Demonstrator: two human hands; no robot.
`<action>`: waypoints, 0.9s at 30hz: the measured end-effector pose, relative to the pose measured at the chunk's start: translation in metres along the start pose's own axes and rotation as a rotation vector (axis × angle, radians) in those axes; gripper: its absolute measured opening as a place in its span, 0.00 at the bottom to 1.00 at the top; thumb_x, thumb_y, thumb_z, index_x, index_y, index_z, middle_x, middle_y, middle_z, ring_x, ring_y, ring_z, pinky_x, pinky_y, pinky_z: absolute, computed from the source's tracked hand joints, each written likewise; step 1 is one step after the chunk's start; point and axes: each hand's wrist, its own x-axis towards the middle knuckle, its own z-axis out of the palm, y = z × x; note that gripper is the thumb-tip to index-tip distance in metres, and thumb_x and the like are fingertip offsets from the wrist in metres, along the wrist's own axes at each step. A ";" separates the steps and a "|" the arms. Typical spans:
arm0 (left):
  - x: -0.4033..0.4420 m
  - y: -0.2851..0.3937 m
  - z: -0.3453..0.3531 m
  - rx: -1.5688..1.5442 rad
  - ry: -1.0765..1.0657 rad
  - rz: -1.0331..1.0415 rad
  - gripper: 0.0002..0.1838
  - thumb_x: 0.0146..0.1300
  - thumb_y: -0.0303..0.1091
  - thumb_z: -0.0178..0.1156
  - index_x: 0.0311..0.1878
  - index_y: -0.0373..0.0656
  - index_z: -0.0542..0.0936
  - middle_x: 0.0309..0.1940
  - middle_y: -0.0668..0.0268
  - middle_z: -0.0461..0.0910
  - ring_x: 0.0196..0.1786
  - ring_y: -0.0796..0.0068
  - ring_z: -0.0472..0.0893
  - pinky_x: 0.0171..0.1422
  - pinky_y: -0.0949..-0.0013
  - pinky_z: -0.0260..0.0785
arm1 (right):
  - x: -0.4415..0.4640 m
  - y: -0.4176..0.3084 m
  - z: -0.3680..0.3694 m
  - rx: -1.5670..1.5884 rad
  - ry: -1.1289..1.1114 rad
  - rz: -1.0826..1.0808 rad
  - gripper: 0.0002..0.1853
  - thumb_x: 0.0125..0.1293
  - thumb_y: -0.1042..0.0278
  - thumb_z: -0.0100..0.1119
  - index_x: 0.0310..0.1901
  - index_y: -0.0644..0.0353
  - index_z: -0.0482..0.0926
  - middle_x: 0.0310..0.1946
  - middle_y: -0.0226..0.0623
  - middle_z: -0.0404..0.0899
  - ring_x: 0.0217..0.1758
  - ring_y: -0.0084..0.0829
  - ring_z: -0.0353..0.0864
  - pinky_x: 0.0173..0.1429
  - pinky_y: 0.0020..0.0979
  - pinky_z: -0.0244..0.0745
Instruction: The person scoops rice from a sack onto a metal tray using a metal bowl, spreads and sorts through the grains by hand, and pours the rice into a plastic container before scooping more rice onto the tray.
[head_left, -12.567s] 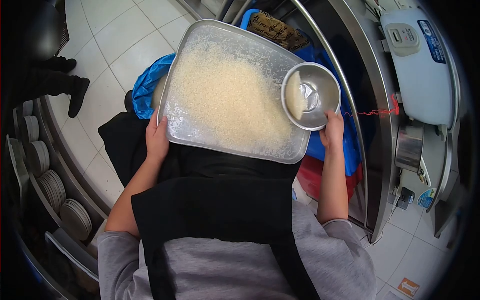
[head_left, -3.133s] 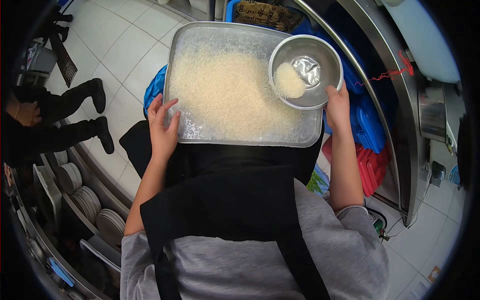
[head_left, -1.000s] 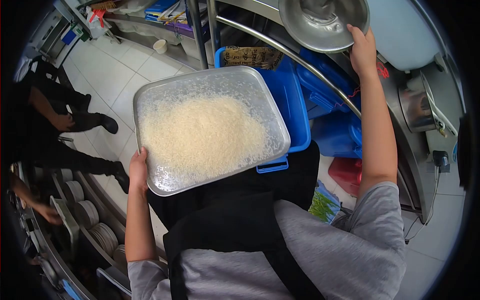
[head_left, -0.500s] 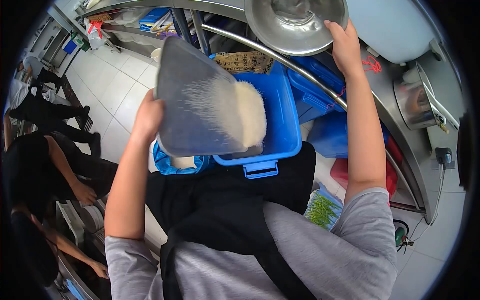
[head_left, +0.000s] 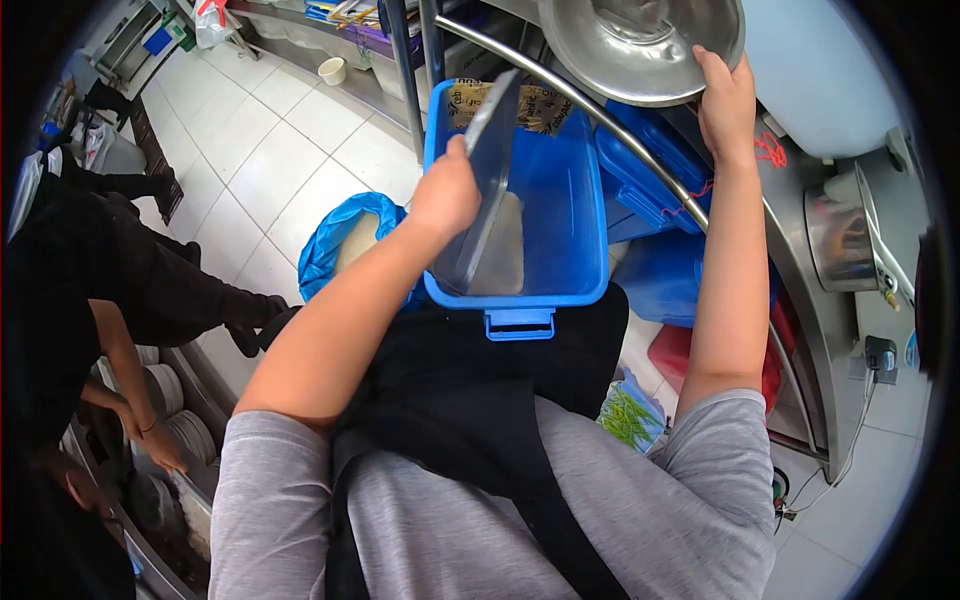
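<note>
In my left hand [head_left: 447, 195] is a grey translucent plastic container [head_left: 497, 165], gripped by its edge. It stands tipped steeply inside the left part of a blue plastic bin [head_left: 600, 270]. A pale patch of what looks like rice [head_left: 508, 240] shows low in the bin, partly hidden by the container. My right hand [head_left: 727, 105] is closed on the rim of a shiny steel bowl [head_left: 640, 85], held up at the bin's far right. Left of the bin, an open blue bag [head_left: 320, 250] holds white grain [head_left: 360, 240].
A metal rail [head_left: 580, 95] crosses beside the bin's far right corner. More blue bins [head_left: 650, 180] are under the steel counter. A steel pot [head_left: 838, 230] stands at right. Co-workers' hands [head_left: 155, 440] are near stacked plates [head_left: 185, 430] at left. Green stalks [head_left: 628, 415] lie by my right side.
My left hand has swung right and tipped the grey container from broadside to nearly edge-on in the bin. The grain pouring off it has mostly gone. My right hand still holds the bowl.
</note>
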 end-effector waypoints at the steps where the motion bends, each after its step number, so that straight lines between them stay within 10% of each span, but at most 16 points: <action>1: -0.003 -0.002 0.007 -0.020 -0.007 0.050 0.29 0.53 0.21 0.50 0.60 0.31 0.60 0.42 0.39 0.76 0.46 0.42 0.77 0.52 0.52 0.70 | 0.001 0.001 0.000 -0.030 -0.005 -0.013 0.18 0.63 0.72 0.52 0.53 0.70 0.69 0.47 0.39 0.74 0.49 0.27 0.72 0.56 0.28 0.66; 17: -0.054 0.011 0.027 -0.043 -0.121 0.331 0.39 0.48 0.16 0.51 0.68 0.43 0.58 0.48 0.47 0.74 0.43 0.46 0.78 0.46 0.52 0.72 | -0.001 0.000 0.003 -0.143 0.011 -0.092 0.17 0.61 0.70 0.51 0.49 0.70 0.72 0.43 0.38 0.76 0.47 0.27 0.72 0.55 0.27 0.65; 27: -0.048 -0.028 -0.079 -0.280 0.022 0.233 0.34 0.50 0.16 0.43 0.66 0.41 0.62 0.54 0.43 0.72 0.55 0.49 0.75 0.60 0.61 0.66 | 0.002 0.001 0.006 -0.052 0.052 -0.047 0.15 0.61 0.72 0.52 0.48 0.70 0.73 0.42 0.37 0.77 0.45 0.27 0.73 0.53 0.27 0.66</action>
